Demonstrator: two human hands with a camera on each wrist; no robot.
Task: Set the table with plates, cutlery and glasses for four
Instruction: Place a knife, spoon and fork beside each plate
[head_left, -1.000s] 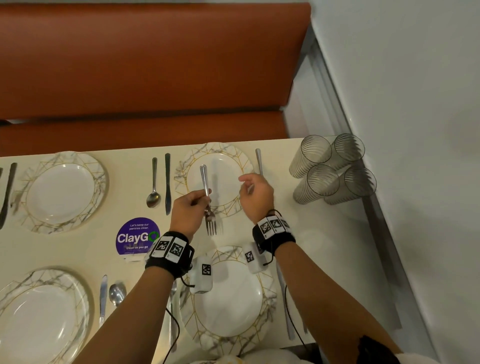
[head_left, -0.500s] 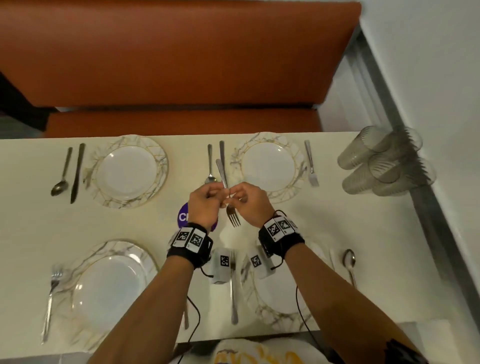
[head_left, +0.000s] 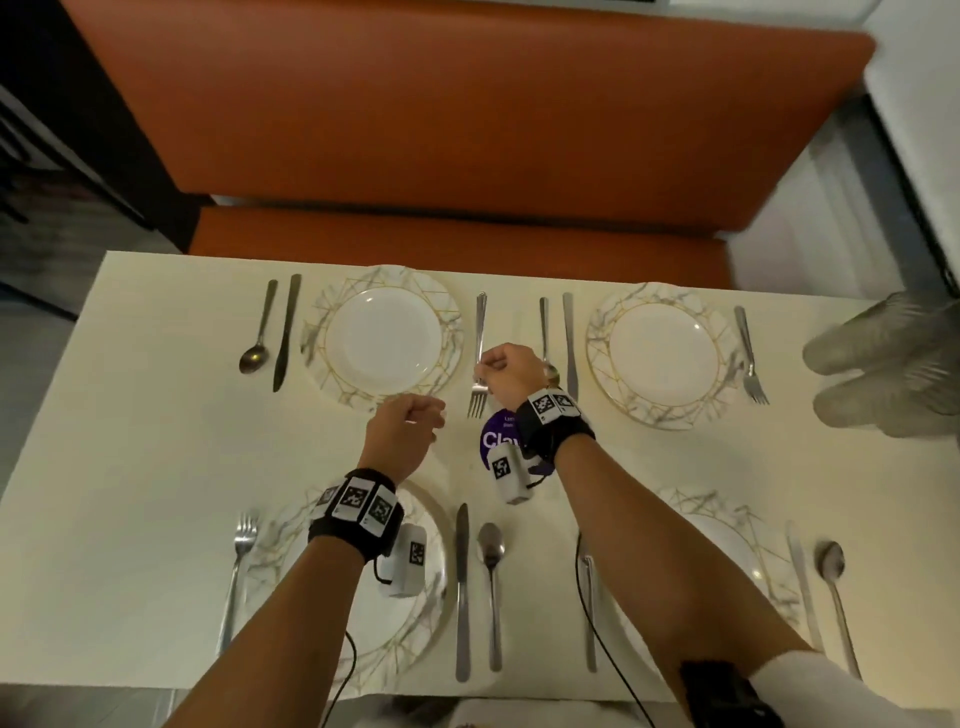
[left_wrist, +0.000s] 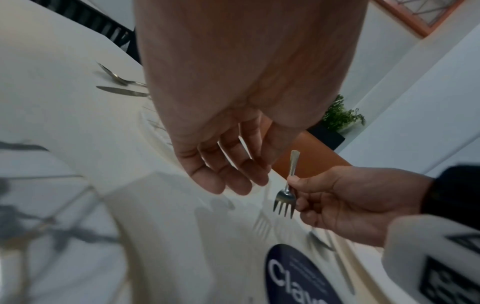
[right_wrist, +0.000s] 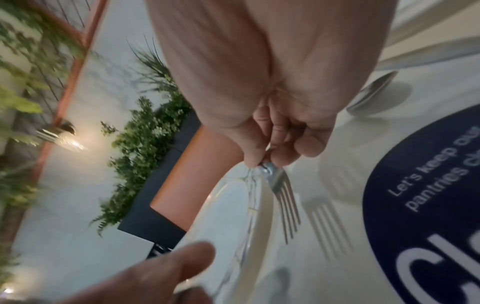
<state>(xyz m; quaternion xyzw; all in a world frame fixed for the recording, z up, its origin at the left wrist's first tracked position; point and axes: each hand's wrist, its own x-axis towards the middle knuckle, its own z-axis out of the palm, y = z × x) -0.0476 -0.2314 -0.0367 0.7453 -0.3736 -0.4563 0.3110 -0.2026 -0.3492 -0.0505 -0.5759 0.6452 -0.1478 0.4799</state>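
Observation:
My right hand (head_left: 491, 366) pinches a steel fork (head_left: 479, 358) near its neck, tines toward me, just right of the far left plate (head_left: 384, 338). In the right wrist view the fork (right_wrist: 283, 195) hangs a little above the table, over its own shadow, beside the plate's rim (right_wrist: 241, 207). My left hand (head_left: 410, 418) hovers near the plate's front edge, fingers relaxed and empty (left_wrist: 228, 170). The far right plate (head_left: 662, 353) has a spoon (head_left: 544, 332), a knife (head_left: 570, 343) and a fork (head_left: 748, 353) beside it. Glasses (head_left: 883, 364) stand blurred at the right edge.
Two near plates (head_left: 426, 613) (head_left: 737, 540) lie under my arms, each with cutlery alongside. A spoon (head_left: 257, 338) and knife (head_left: 284, 332) lie left of the far left plate. A purple round sticker (head_left: 496, 434) marks the table's middle. An orange bench (head_left: 467, 130) runs behind.
The fork has passed from my left hand to my right, which has carried it left to the far left plate. The left hand has let go and drawn back. The view has swung left.

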